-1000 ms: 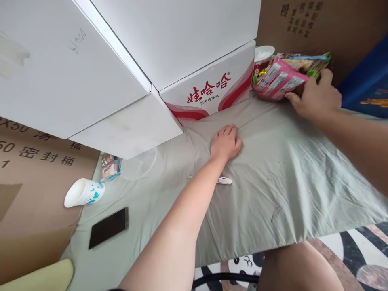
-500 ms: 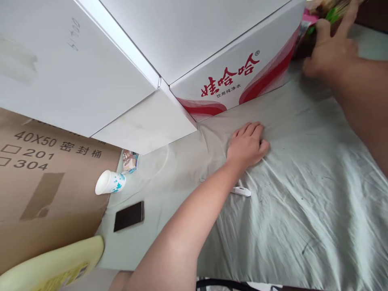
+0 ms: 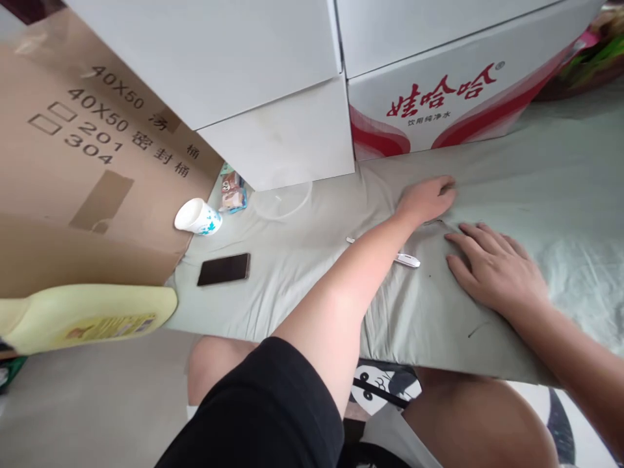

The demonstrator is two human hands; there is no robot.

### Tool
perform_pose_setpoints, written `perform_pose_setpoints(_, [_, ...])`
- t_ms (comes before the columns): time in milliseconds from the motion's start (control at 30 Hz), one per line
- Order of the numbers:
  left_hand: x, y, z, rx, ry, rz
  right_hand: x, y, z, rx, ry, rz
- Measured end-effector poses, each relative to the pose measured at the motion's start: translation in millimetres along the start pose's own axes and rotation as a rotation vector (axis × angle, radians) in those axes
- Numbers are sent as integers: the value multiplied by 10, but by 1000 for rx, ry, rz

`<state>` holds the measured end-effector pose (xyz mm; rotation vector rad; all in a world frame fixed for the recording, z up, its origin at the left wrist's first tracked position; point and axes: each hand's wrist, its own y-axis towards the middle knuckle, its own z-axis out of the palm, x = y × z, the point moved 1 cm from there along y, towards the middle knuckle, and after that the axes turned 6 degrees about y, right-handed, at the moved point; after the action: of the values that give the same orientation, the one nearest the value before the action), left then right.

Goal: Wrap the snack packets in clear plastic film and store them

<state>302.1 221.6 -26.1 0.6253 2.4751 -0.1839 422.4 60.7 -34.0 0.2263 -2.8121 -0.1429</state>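
My left hand [image 3: 426, 198] and right hand [image 3: 492, 266] lie open, palms down, on the cloth [image 3: 487, 156]; a tug could drag the phone [image 3: 224, 269], at nine o'clock, off.

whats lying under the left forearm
A thin white pen-like thing lies on the grey-green cloth, both ends poking out from beneath the left forearm. Its middle is covered, so what it is cannot be told.
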Motion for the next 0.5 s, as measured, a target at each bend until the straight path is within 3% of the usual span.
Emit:
perform_pose_setpoints(67, [41,-193,-126,-35,-115,-42,57,-12,-58,16,-12,18])
perform_pose_setpoints(167, [195,-766,-400,-142,-192,11,99,14,-143,52,0,18])
perform_pose_setpoints(333, [759,-1851,-858,-318,-307,-112,143,-1,-146,40,26,24])
perform_pose_setpoints(500, [1277,-2558,-1092,-494,-511,-283,246,54,-203,85,-95,97])
